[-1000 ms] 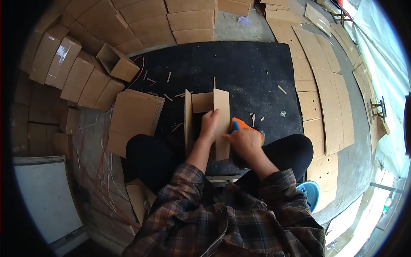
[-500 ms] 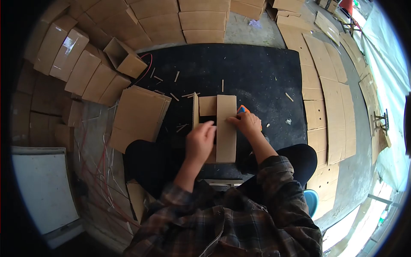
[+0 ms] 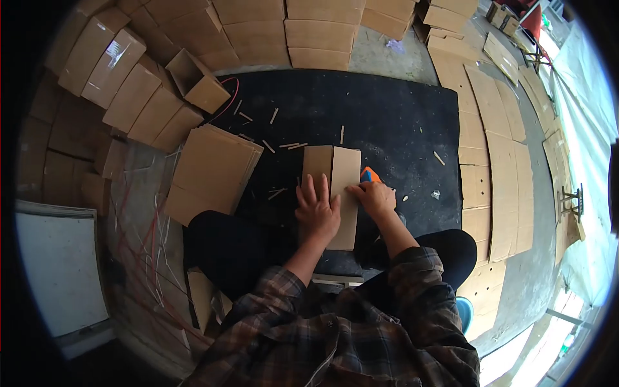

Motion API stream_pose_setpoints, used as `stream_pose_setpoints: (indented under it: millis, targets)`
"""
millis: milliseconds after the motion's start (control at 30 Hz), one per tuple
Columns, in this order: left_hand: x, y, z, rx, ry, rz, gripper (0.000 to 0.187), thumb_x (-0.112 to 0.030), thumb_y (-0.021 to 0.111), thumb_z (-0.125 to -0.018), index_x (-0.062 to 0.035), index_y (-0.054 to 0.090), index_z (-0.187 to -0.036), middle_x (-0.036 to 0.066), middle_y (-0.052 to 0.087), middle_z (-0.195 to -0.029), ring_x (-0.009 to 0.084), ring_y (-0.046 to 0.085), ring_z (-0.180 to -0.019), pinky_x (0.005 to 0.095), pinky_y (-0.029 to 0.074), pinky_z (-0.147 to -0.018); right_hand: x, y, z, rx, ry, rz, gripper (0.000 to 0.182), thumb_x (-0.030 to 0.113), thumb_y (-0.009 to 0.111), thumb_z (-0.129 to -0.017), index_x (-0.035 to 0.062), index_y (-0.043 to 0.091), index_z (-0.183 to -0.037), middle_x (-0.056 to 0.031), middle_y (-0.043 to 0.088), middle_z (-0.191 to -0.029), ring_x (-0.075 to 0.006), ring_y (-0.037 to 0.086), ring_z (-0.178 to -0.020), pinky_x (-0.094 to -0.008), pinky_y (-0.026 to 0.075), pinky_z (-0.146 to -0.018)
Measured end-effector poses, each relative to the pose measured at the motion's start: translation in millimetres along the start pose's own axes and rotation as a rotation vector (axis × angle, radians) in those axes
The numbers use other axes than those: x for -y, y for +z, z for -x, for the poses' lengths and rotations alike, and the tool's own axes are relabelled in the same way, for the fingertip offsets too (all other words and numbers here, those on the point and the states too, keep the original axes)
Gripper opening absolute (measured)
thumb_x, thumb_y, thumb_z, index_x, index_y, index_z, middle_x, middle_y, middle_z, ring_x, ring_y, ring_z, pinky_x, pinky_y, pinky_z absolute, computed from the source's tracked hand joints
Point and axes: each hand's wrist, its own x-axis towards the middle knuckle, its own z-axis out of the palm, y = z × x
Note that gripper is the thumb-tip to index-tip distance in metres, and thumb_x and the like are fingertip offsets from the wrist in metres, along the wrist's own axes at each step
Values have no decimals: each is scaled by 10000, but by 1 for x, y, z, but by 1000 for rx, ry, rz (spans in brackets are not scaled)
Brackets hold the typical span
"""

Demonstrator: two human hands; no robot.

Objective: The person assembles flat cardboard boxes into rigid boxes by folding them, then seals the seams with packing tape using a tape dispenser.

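Observation:
A cardboard box [image 3: 346, 169] stands on the black mat between my knees, its two long top flaps folded down and meeting with a narrow gap. My left hand [image 3: 317, 209] lies on the left flap with its fingers spread. At the right flap's edge is my right hand [image 3: 375, 198], fingers curled, the thumb on the cardboard. An orange and blue tool [image 3: 370, 175] shows just beyond the right hand. That hand covers part of the tool, and whether it grips it is hidden.
Flat cardboard sheets [image 3: 209, 171] are stacked left of the box. An open box [image 3: 196, 80] stands behind them, beside rows of boxes [image 3: 319, 35]. Small strips are scattered on the black mat [image 3: 400, 116]. More flattened cardboard [image 3: 509, 187] lies right. A blue basin [image 3: 464, 313] sits lower right.
The left top flap, upright before, is now folded down. My left hand has come to lie on it with spread fingers. The view has shifted slightly.

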Motion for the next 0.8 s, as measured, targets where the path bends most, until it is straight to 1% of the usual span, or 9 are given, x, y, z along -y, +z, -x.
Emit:
stream_pose_setpoints:
  millis: [33,233,367,567,633,667,733,767,800]
  targets:
    - [-1,2,1,-29,4,-44,635,-413,487,-938,-270,239,-1505,108,125,-1573,444,183,-1391,633,353,-937,1,0,1,-2,1,10,468,610,567,-839,202,746,-983,-98,708,-826,-300,686,-804,-410,526,-722]
    - [0,6,3,-102,38,-61,604,-415,527,-921,-282,324,-1475,92,148,-1569,433,205,-1384,622,357,-931,1,1,0,14,21,14,475,613,569,-835,194,746,-974,-100,706,-817,-292,686,-796,-409,526,-716]
    - [1,3,3,-99,40,-41,592,-412,539,-918,-294,346,-1465,88,163,-1566,435,212,-1379,617,353,-933,-1,1,-3,16,-7,7,479,616,570,-831,192,748,-964,-97,704,-806,-285,686,-791,-409,525,-709]
    - [2,16,1,-127,39,-184,580,-412,548,-913,-321,363,-1454,98,186,-1561,443,197,-1383,620,323,-950,1,7,-6,-5,5,59,475,601,575,-835,175,749,-952,-107,705,-811,-285,685,-783,-406,524,-706]
    - [2,16,2,-159,73,-184,588,-449,552,-901,-308,382,-1446,99,178,-1568,453,154,-1403,649,284,-982,1,8,-5,-1,4,71,475,598,574,-837,171,750,-946,-109,705,-811,-284,686,-781,-407,524,-707]
    - [2,15,4,-171,73,-184,588,-449,552,-901,-308,382,-1446,99,178,-1568,453,154,-1403,649,284,-982,1,8,-7,-2,7,81,475,596,574,-838,166,751,-939,-112,705,-811,-283,686,-780,-408,524,-708]
    - [-5,4,8,-24,62,-211,758,-563,591,-835,-248,331,-1474,120,133,-1577,473,83,-1419,699,217,-1016,7,3,-8,-21,8,85,469,580,564,-851,158,751,-926,-107,706,-814,-275,688,-789,-398,527,-696]
    - [-11,3,11,-16,62,-209,758,-563,591,-835,-248,331,-1474,120,133,-1577,473,83,-1419,699,217,-1016,7,4,-4,-13,20,93,463,565,554,-863,149,750,-914,-101,707,-817,-267,689,-799,-388,530,-684]
    - [-21,-5,13,52,22,-188,892,-621,620,-772,-207,287,-1488,133,109,-1579,481,47,-1421,716,182,-1025,4,11,-1,-4,21,98,463,565,554,-863,149,750,-914,-101,707,-817,-267,689,-799,-388,530,-684]
